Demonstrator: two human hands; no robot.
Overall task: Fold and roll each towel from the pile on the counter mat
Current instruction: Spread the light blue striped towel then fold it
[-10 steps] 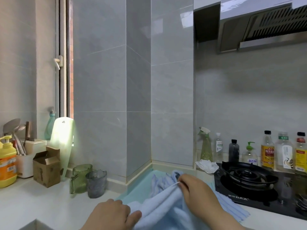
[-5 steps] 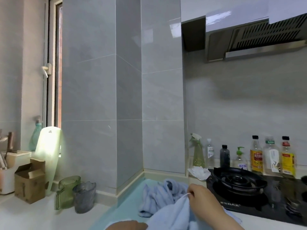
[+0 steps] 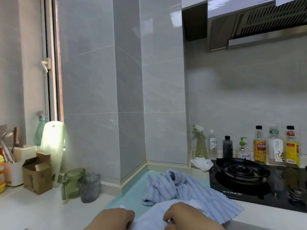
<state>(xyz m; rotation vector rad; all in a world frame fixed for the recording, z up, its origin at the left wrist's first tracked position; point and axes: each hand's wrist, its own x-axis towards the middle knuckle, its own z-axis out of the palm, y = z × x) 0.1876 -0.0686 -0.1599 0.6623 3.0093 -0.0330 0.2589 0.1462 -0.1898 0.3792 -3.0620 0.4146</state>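
A pale blue towel (image 3: 149,221) lies at the bottom edge of the view on the turquoise counter mat (image 3: 132,195). My left hand (image 3: 114,219) grips its left edge with curled fingers. My right hand (image 3: 184,216) pinches the towel's top edge, fingers curled down onto the cloth. Behind them sits the pile of blue striped towels (image 3: 174,185), crumpled, with one striped cloth spread toward the stove. The lower part of the held towel is out of frame.
A black gas stove (image 3: 240,171) stands right of the mat, with bottles (image 3: 259,145) along the wall and a crumpled white tissue (image 3: 201,163). Left of the mat are a green cup (image 3: 73,183), a grey cup (image 3: 88,187), a cardboard box (image 3: 37,173) and a utensil holder (image 3: 15,165).
Both hands have dropped lower with the towel, the right hand from raised over the pile to down near the mat. The view has tilted upward, uncovering the striped pile.
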